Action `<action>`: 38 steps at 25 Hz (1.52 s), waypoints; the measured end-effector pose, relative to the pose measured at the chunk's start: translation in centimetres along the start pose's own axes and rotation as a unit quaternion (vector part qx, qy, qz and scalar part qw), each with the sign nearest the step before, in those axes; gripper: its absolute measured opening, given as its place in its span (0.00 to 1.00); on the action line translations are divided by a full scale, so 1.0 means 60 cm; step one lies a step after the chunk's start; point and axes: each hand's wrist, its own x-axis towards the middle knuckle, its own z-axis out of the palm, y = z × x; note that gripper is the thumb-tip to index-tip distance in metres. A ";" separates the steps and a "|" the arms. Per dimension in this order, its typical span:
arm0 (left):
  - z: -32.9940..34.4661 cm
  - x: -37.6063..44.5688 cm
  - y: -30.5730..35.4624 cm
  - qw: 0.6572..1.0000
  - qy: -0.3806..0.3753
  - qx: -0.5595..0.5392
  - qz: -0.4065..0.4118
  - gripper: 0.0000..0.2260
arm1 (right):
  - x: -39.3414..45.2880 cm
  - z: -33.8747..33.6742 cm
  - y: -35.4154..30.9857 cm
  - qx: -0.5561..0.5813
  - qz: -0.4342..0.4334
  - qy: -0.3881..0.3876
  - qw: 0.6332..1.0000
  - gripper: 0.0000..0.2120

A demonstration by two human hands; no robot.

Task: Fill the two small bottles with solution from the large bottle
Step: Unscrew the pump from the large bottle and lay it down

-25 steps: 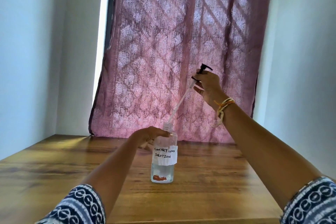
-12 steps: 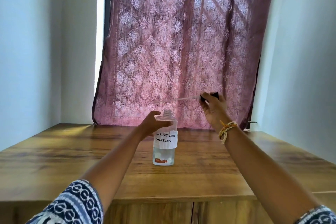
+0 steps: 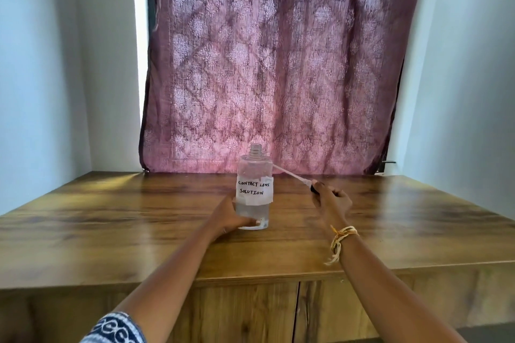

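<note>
Table (image 3: 111, 217), wooden, set against a curtain (image 3: 278, 64); it carries one upright clear bottle (image 3: 254, 172) near the middle, uncapped, with bare threaded neck and a paper label (image 3: 253, 189) reading "CONTACT LENS SOLUTION". Liquid stands in its lower part. The two small bottles are not in view.

Step in hand, as judged: setting aside the pump (image 3: 301, 179) drawn from the bottle, so that it can be poured. To do this well, lay the pump down on bare table to the right, well apart from the bottle, with the tube tip pointing away from the neck so that it cannot knock the bottle or drip on the label; keep the base steadied until the pump is down.

Left arm: reaches forward from the lower left. The left hand (image 3: 230, 218) is closed around the foot of the bottle, fingers touching the glass just above the table.

Right arm: extends from the lower right, a thread band (image 3: 341, 235) at the wrist. The right hand (image 3: 331, 202) is low over the table, right of the bottle, pinching the dark pump head; the thin pale tube slants up and left, its tip just beside the bottle's shoulder.
</note>
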 end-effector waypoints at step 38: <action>0.280 0.121 0.121 0.997 0.032 0.041 0.062 0.31 | 0.173 -0.227 -0.121 -0.511 0.017 0.014 0.859 0.11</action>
